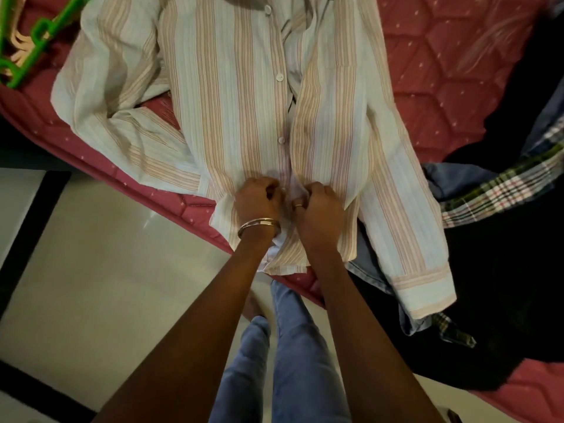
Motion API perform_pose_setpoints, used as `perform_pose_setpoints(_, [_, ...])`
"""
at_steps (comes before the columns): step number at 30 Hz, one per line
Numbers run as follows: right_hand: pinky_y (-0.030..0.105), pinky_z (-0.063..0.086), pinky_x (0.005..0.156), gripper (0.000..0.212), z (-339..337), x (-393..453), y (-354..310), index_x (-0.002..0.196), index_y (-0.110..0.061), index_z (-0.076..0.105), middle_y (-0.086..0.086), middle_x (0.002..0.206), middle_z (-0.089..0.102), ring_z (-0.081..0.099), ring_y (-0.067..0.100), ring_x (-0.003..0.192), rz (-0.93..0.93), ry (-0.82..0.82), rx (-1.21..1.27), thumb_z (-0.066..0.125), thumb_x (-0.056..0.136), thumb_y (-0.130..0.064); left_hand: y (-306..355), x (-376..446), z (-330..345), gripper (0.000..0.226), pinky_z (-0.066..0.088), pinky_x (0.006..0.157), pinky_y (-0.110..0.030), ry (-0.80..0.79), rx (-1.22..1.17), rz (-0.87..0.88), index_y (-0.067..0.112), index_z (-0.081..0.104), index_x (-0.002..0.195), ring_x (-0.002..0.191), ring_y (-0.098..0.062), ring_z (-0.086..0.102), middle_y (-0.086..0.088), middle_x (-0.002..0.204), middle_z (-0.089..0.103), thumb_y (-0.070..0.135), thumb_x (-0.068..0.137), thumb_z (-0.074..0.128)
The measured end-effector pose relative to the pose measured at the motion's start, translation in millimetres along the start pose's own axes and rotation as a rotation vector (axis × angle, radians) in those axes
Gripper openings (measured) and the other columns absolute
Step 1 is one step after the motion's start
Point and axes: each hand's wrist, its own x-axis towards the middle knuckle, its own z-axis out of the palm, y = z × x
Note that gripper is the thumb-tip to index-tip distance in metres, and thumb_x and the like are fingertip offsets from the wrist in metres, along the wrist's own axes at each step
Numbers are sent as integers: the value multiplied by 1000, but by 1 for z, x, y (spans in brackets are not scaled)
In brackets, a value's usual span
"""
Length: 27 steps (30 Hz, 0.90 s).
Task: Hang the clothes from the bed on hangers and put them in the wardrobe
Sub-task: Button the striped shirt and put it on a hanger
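A bed [442, 87] fills the upper view, its pink-red mattress cover quilted in hexagons and dotted with small pale specks. Spread flat on it, front side up, lies a long-sleeved striped shirt [238, 96] of thin, finely ribbed cloth, pale blue-white with peach bands; its sleeves angle outward and the hem reaches the mattress edge. To its right sits a heap of other clothes: a dark garment [494, 285], a plaid cloth [503, 184] in green, white and red checks, and a bit of blue denim [366, 264] partly under the shirt. Smooth cream floor tiles [100, 285] lie below the bed. Green plastic hangers [39, 35] rest at the top left corner. The left hand [259, 198] and right hand [317, 206] sit close together at the shirt's lower placket, each with fingers curled, pinching the fabric edges. A metal bangle [258, 224] circles the left wrist. Small round white buttons [279, 77] run up the placket.
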Motion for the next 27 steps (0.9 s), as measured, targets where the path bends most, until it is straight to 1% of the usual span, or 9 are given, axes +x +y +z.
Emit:
perform_pose_setpoints(3, [28, 38, 62, 19, -5, 3, 5, 97, -5, 69, 13, 86, 65, 60, 30, 76, -15, 20, 100, 60, 82, -12, 6, 2, 6, 14, 54, 76, -31, -15, 44, 9, 13, 75, 94, 81, -25, 67, -9, 92, 72, 18, 82, 68])
perform_pose_setpoints(7, [36, 47, 69, 22, -3, 5, 3, 94, -7, 72, 11, 85, 67, 60, 29, 77, -99, 13, 194, 60, 76, -10, 11, 4, 5, 15, 45, 72, -22, -45, -48, -24, 9, 74, 94, 82, -24, 66, -10, 91, 72, 16, 85, 65])
perform_pose_setpoints(14, [37, 54, 75, 19, -8, 9, -6, 97, -1, 72, 13, 88, 71, 66, 28, 81, -120, 23, 325, 61, 82, -4, 6, 7, -5, 14, 53, 80, -30, -160, -276, -125, 10, 75, 94, 82, -21, 67, -7, 88, 73, 17, 86, 65])
perform_pose_setpoints(16, [31, 54, 78, 20, -12, 7, -6, 101, -3, 73, 11, 91, 73, 68, 23, 83, -102, -18, 353, 63, 83, -2, 4, 6, -8, 9, 56, 81, -37, -196, -384, -218, 17, 75, 85, 79, -21, 68, -2, 81, 72, 18, 85, 67])
perform_pose_setpoints(19, [19, 51, 83, 24, -20, 5, -8, 108, -7, 72, 2, 97, 73, 67, 10, 88, -1, -161, 446, 62, 87, -2, 2, 3, -12, 23, 57, 81, -45, -233, -564, -375, 28, 72, 65, 79, -27, 70, -3, 75, 73, 15, 83, 68])
perform_pose_setpoints(21, [17, 50, 83, 24, -25, 3, -9, 109, -8, 71, -2, 97, 72, 65, 0, 88, 30, -247, 523, 59, 89, -2, 2, 1, -16, 24, 56, 82, -46, -242, -605, -416, 27, 71, 65, 81, -31, 69, -6, 74, 72, 12, 83, 68])
perform_pose_setpoints(23, [8, 46, 81, 25, -30, 1, -8, 110, -5, 70, 2, 103, 71, 61, -9, 84, 15, -282, 532, 59, 88, 2, 3, 0, -20, 22, 57, 82, -45, -244, -625, -426, 25, 71, 67, 79, -30, 69, -7, 73, 71, 11, 84, 68])
perform_pose_setpoints(25, [0, 40, 79, 28, -33, -2, -7, 111, -2, 69, 8, 108, 70, 58, -8, 87, -44, -295, 484, 58, 86, 7, 6, -1, -25, 16, 57, 81, -40, -255, -604, -425, 20, 70, 70, 78, -28, 70, -7, 74, 71, 12, 84, 69])
perform_pose_setpoints(27, [-2, 39, 80, 28, -35, -5, -6, 113, -1, 68, 11, 110, 69, 57, 1, 96, -106, -302, 446, 59, 87, 6, 9, 1, -30, 10, 58, 78, -38, -276, -569, -432, 16, 71, 73, 78, -30, 70, -11, 77, 72, 11, 82, 70])
